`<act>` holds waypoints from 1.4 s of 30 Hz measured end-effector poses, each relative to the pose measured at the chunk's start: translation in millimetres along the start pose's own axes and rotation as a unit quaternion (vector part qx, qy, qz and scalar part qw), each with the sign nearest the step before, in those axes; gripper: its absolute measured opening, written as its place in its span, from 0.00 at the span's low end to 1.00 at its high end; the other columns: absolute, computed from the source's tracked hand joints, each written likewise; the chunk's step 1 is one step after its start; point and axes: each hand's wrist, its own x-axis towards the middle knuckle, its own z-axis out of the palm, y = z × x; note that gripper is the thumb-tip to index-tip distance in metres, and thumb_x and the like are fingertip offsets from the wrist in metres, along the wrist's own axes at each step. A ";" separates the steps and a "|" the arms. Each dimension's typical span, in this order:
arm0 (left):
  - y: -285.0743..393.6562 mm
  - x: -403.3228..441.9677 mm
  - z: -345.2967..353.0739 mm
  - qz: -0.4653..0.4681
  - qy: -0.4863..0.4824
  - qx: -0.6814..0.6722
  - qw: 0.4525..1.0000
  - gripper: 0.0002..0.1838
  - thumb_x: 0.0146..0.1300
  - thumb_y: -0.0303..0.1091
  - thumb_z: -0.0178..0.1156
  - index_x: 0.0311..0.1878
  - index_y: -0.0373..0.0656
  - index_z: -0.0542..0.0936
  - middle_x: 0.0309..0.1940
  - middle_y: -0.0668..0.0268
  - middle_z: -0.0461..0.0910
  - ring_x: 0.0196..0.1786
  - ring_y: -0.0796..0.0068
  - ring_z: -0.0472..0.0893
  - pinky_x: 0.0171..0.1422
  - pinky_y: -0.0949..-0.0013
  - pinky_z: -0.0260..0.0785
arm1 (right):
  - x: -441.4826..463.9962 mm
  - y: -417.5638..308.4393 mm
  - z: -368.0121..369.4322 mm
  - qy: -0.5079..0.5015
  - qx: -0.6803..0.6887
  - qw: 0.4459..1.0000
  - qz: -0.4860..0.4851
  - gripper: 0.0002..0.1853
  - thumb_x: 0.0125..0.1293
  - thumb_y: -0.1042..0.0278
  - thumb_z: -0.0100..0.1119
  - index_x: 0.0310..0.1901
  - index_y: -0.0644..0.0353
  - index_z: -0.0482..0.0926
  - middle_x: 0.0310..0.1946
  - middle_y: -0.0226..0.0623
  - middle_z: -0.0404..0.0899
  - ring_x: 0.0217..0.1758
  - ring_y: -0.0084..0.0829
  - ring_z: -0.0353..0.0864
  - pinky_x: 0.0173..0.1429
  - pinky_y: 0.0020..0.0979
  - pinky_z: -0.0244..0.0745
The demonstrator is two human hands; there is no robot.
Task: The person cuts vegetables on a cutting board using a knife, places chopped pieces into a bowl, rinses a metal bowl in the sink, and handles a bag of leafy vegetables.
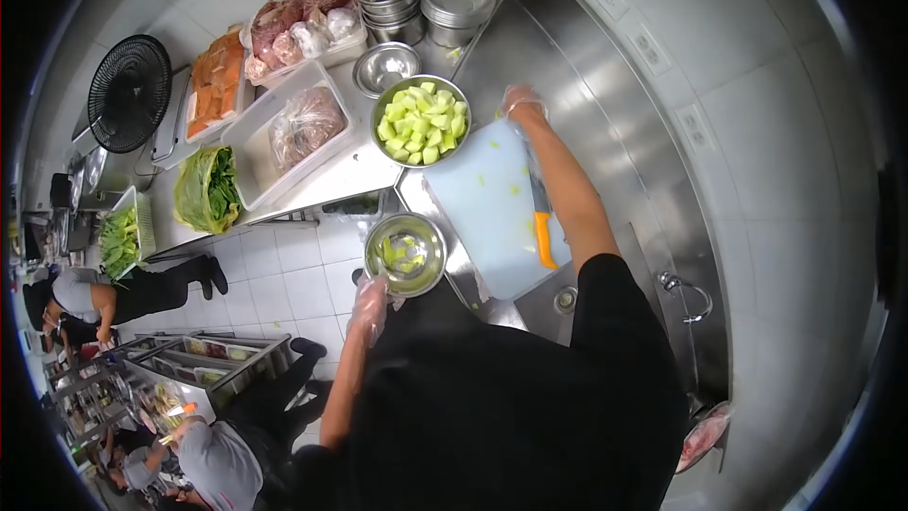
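My left hand [371, 308], in a clear plastic glove, grips the near rim of a steel bowl [431, 280] with green scraps inside. Also gloved, my right hand [523, 100] is at the far end of the pale blue cutting board [473, 218]; its fingers are blurred, and anything in them is too small to make out. On the board lies a knife with an orange handle [545, 240], its blade partly hidden by my right forearm. A second steel bowl, full of pale green chunks [421, 123], stands beyond the board's left corner.
Stacked steel bowls [458, 2] stand at the back. Left of them are bagged meat [301, 24], a plastic tub [248, 166], an orange-filled tray [216, 76] and bagged greens [206, 191]. A faucet [689, 291] is at the right. Co-workers [219, 459] are at lower left.
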 end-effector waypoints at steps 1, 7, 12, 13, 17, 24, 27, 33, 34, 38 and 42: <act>-2.2 -1.9 -1.0 0.006 0.007 -0.010 1.000 0.19 0.67 0.32 0.50 0.58 0.35 0.73 0.44 0.59 0.82 0.40 0.70 0.83 0.45 0.66 0.76 | 23.3 5.9 32.4 0.013 -0.020 1.000 -0.003 0.14 0.67 0.61 0.54 0.46 0.57 0.85 0.50 0.49 0.83 0.55 0.50 0.83 0.59 0.45 0.79; -9.3 0.9 -2.8 0.023 -0.014 -0.040 0.999 0.23 0.71 0.33 0.51 0.68 0.42 0.66 0.50 0.62 0.79 0.47 0.73 0.81 0.50 0.67 0.74 | 25.2 2.3 15.5 -0.003 0.100 0.994 0.033 0.15 0.63 0.57 0.61 0.46 0.55 0.86 0.48 0.46 0.84 0.53 0.47 0.83 0.56 0.41 0.80; 12.5 14.2 35.8 -0.016 -0.053 -0.037 0.998 0.24 0.70 0.31 0.51 0.67 0.39 0.63 0.52 0.58 0.79 0.45 0.69 0.83 0.46 0.68 0.78 | -78.8 22.0 5.0 0.065 0.459 0.877 -0.125 0.15 0.56 0.53 0.67 0.42 0.51 0.85 0.40 0.43 0.86 0.42 0.40 0.86 0.50 0.39 0.79; 18.1 16.4 51.1 -0.006 -0.064 -0.031 0.997 0.24 0.70 0.31 0.51 0.67 0.38 0.62 0.52 0.57 0.79 0.45 0.68 0.84 0.45 0.68 0.79 | -107.2 15.4 14.1 0.013 0.448 0.878 -0.167 0.15 0.56 0.54 0.67 0.42 0.52 0.84 0.40 0.43 0.86 0.43 0.38 0.85 0.51 0.38 0.79; 14.1 51.8 67.5 -0.027 -0.121 0.017 0.992 0.27 0.67 0.39 0.53 0.65 0.36 0.66 0.55 0.56 0.78 0.50 0.67 0.82 0.52 0.64 0.76 | -224.3 -16.1 -28.6 -0.136 0.350 0.912 -0.163 0.16 0.62 0.60 0.63 0.48 0.58 0.81 0.42 0.37 0.86 0.44 0.33 0.84 0.54 0.35 0.78; 23.6 37.4 67.8 0.018 -0.139 0.043 0.989 0.19 0.70 0.40 0.50 0.54 0.36 0.78 0.48 0.56 0.83 0.50 0.67 0.82 0.52 0.63 0.75 | -149.9 184.3 42.1 0.036 0.113 0.993 0.000 0.13 0.65 0.56 0.58 0.44 0.53 0.83 0.41 0.44 0.85 0.46 0.48 0.83 0.52 0.45 0.78; -37.1 69.1 33.4 0.015 -0.155 0.158 0.975 0.23 0.77 0.47 0.45 0.54 0.36 0.79 0.46 0.60 0.85 0.46 0.67 0.83 0.60 0.60 0.71 | -133.2 239.4 79.2 0.002 -0.073 0.996 -0.058 0.18 0.68 0.63 0.52 0.55 0.57 0.80 0.52 0.44 0.81 0.57 0.43 0.79 0.66 0.40 0.71; -24.5 26.1 9.9 0.127 -0.069 0.066 0.987 0.33 0.67 0.41 0.57 0.71 0.35 0.62 0.45 0.49 0.81 0.48 0.60 0.82 0.50 0.56 0.78 | -102.8 253.8 71.4 -0.171 0.048 0.972 -0.152 0.41 0.56 0.63 0.66 0.71 0.66 0.61 0.63 0.53 0.70 0.65 0.46 0.70 0.69 0.41 0.67; -31.5 25.4 2.0 0.150 -0.063 0.027 0.986 0.35 0.67 0.40 0.55 0.74 0.38 0.57 0.45 0.52 0.81 0.43 0.65 0.83 0.41 0.61 0.79 | -85.3 261.0 85.9 -0.158 0.034 0.973 -0.165 0.44 0.51 0.64 0.70 0.69 0.70 0.61 0.57 0.55 0.74 0.57 0.47 0.78 0.60 0.41 0.75; -33.1 3.9 -14.9 0.155 -0.010 -0.060 0.986 0.36 0.67 0.38 0.54 0.76 0.43 0.53 0.47 0.54 0.80 0.37 0.72 0.84 0.32 0.69 0.81 | -82.9 218.8 64.7 -0.209 0.127 0.965 -0.098 0.25 0.47 0.68 0.70 0.46 0.67 0.73 0.41 0.41 0.80 0.48 0.40 0.80 0.55 0.39 0.76; -37.9 -10.0 -28.8 0.134 0.019 -0.087 0.987 0.35 0.67 0.37 0.54 0.75 0.45 0.55 0.50 0.54 0.79 0.39 0.69 0.85 0.33 0.65 0.83 | -52.1 268.5 118.0 -0.195 0.228 0.954 -0.009 0.14 0.49 0.73 0.67 0.36 0.66 0.74 0.31 0.38 0.80 0.35 0.39 0.80 0.46 0.36 0.77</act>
